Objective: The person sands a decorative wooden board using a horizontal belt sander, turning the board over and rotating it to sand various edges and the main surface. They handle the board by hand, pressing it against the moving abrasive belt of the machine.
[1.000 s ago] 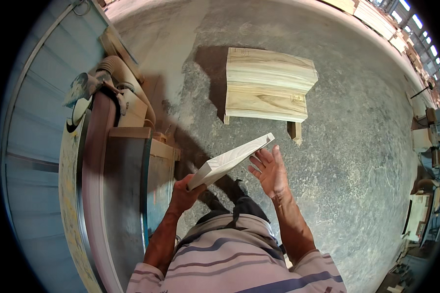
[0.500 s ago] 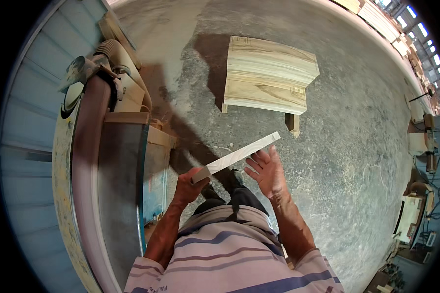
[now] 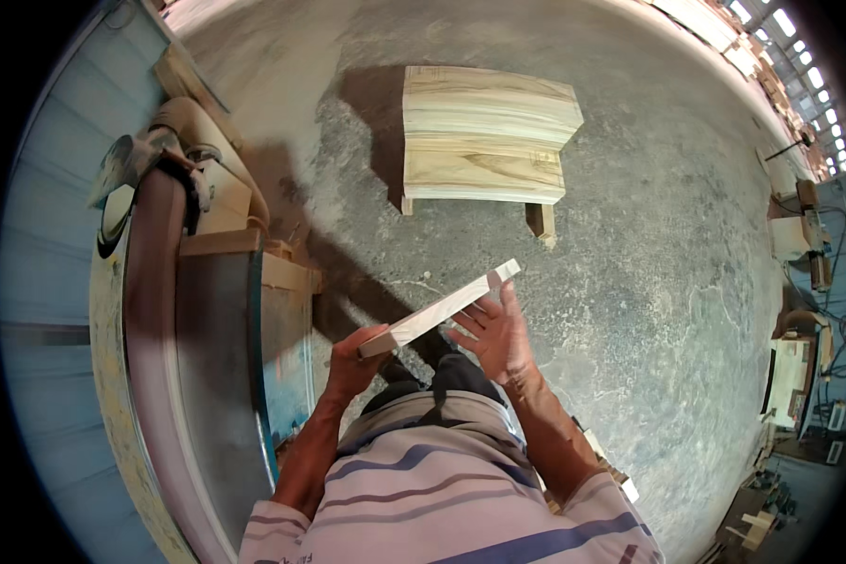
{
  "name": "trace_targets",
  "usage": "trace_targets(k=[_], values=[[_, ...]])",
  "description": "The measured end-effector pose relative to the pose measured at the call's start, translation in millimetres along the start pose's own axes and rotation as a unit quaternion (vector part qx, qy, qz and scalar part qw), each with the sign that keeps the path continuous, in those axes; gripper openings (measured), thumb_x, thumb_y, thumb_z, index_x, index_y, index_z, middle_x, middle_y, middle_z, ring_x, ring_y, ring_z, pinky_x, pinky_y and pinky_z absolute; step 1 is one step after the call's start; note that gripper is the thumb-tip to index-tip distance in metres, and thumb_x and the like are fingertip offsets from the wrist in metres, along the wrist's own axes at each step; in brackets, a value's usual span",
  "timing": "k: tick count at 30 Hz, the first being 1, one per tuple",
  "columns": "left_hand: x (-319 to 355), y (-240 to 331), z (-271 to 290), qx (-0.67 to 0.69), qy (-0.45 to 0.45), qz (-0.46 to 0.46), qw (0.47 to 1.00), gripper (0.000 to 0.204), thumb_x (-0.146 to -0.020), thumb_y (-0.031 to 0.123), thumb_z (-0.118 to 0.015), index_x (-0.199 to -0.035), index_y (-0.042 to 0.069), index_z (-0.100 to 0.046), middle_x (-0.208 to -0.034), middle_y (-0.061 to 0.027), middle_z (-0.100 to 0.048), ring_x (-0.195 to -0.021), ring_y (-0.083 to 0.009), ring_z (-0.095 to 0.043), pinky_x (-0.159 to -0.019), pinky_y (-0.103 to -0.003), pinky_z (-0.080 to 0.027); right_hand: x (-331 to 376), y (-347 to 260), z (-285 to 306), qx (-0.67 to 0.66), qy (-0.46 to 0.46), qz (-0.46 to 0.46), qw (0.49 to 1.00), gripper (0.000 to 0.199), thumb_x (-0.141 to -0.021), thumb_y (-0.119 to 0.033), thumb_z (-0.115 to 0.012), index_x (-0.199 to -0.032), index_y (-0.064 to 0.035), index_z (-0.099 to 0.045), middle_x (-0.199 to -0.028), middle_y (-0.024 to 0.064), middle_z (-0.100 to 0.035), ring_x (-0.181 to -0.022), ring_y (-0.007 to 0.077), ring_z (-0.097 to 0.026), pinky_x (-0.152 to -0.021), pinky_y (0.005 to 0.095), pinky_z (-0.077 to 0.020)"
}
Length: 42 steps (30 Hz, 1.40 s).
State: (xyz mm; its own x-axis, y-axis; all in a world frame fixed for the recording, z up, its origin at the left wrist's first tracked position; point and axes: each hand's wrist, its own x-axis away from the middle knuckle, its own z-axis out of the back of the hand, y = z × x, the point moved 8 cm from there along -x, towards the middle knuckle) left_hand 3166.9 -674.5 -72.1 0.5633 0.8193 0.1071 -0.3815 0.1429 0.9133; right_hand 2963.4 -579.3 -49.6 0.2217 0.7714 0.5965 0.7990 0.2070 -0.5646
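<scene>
Holding: left hand (image 3: 352, 362) grips the near end of a thin pale wooden board (image 3: 439, 309), fingers curled around it, thumb side up as far as I can make out
Board position: up in the air in front of the person's chest, tilted so the far end points up and to the right, thin edge facing the camera
Right hand (image 3: 496, 334): open, fingers spread a bit and loosely bent, sitting just under and beside the far half of the board; fingertips look like they touch its underside but honestly can't tell for sure
Person: striped shirt (image 3: 442, 489) fills the bottom of the view, both forearms come up from there
Left side: big sanding machine (image 3: 174, 376) with a long brownish belt curving along the edge, plus a blue-green metal side panel (image 3: 287, 376) right next to the left arm
Machine top end: some wooden blocks (image 3: 226, 202) and a round guard sitting by the belt
Ahead: stack of wide planks (image 3: 484, 132) resting on short wooden supports, well apart from the hands, throws a dark shadow to its left
Floor (image 3: 658, 282): grey dusty concrete
Far right: more machines and wood bits (image 3: 799, 367), too small and bent by the lens to make out
</scene>
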Motion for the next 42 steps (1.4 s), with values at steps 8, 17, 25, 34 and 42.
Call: trace_targets(k=[8,17,25,34,42], values=[[14,-10,-27,-0.051,-0.011,-0.105,0.993,0.029,-0.074,-0.001,-0.064,-0.102,0.005,-0.063,-0.098,-0.0151,-0.065,-0.093,-0.0264,-0.063,-0.08,-0.033,-0.05,13,15,17,-0.005,0.048,-0.077,0.996,0.097,-0.075,-0.07,-0.052,-0.135,0.0017,-0.027,-0.133,0.0254,-0.035,-0.123,0.0388,-0.036,-0.1,0.058,-0.0265],[19,-29,-38,-0.023,-0.003,-0.11,0.994,0.026,-0.074,-0.001,-0.058,-0.099,0.004,-0.064,-0.096,-0.0164,-0.065,-0.095,-0.0325,-0.061,-0.083,-0.037,-0.048,13,22,16,-0.023,0.047,-0.109,0.993,0.048,-0.082,-0.023,-0.054,-0.121,0.0001,-0.039,-0.113,0.0165,-0.05,-0.104,0.0282,-0.052,-0.092,0.0478,-0.0436],[13,4,-24,-0.085,0.05,-0.151,0.984,0.04,-0.07,0.0,-0.06,-0.11,0.006,-0.056,-0.112,-0.0144,-0.06,-0.105,-0.0321,-0.055,-0.091,-0.038,-0.044,25,-5,-4,0.086,0.059,-0.013,0.994,0.038,-0.076,-0.013,-0.056,-0.109,0.0029,-0.049,-0.097,0.0112,-0.056,-0.082,0.0218,-0.059,-0.072,0.0374,-0.0517],[-44,-78,-2,0.268,0.186,0.152,0.933,0.052,-0.083,0.026,-0.061,-0.125,0.002,-0.043,-0.123,-0.018,-0.051,-0.107,-0.0303,-0.055,-0.089,-0.041,-0.044,90,-106,-1,0.089,0.086,0.182,0.975,0.008,-0.072,-0.003,-0.053,-0.078,-0.0019,-0.057,-0.084,0.0051,-0.055,-0.083,0.0172,-0.053,-0.083,0.0344,-0.0436],[-172,-3,-61,0.66,0.046,0.211,0.719,0.077,-0.08,0.058,-0.058,-0.134,0.006,-0.036,-0.128,-0.0136,-0.048,-0.111,-0.0289,-0.052,-0.088,-0.046,-0.045,189,-152,-12,0.183,0.019,0.326,0.927,0.057,-0.068,-0.015,-0.06,-0.119,0.0044,-0.044,-0.114,0.0116,-0.052,-0.105,0.024,-0.052,-0.09,0.0376,-0.0428]])
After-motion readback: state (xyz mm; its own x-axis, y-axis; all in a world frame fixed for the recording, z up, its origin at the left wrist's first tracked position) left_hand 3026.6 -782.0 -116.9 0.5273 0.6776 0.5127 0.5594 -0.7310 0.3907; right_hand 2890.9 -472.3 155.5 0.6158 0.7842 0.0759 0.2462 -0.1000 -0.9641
